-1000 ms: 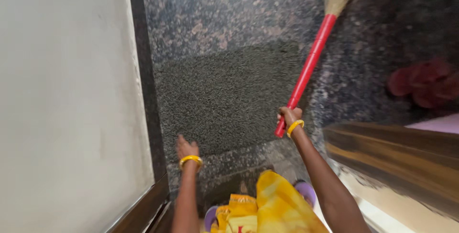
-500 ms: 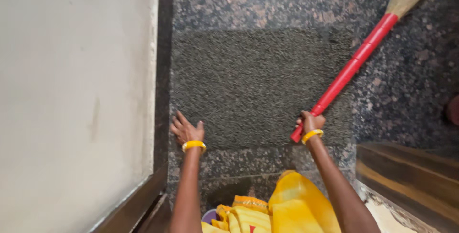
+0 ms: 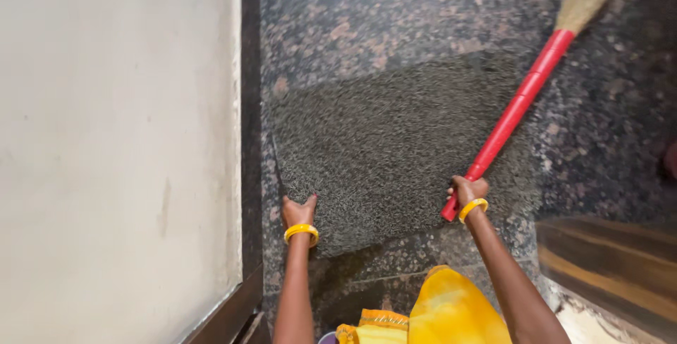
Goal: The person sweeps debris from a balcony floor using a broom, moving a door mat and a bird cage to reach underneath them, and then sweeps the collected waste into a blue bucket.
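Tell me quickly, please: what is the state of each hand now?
Left hand: closed on the near edge of the dark doormat.
Right hand: closed around the red broom handle.

The mat (image 3: 395,146) is looking coarse and bristly, the floor (image 3: 395,12) polished speckled stone, the broom handle (image 3: 511,115) glossy red plastic.

wall (image 3: 113,139) on my far left | mat (image 3: 395,146) on the floor (image 3: 395,12) just right of it | left hand (image 3: 298,212) at mat's near-left corner | right hand (image 3: 467,191) at near-right edge, gripping broom (image 3: 518,107) that slants over mat's right side
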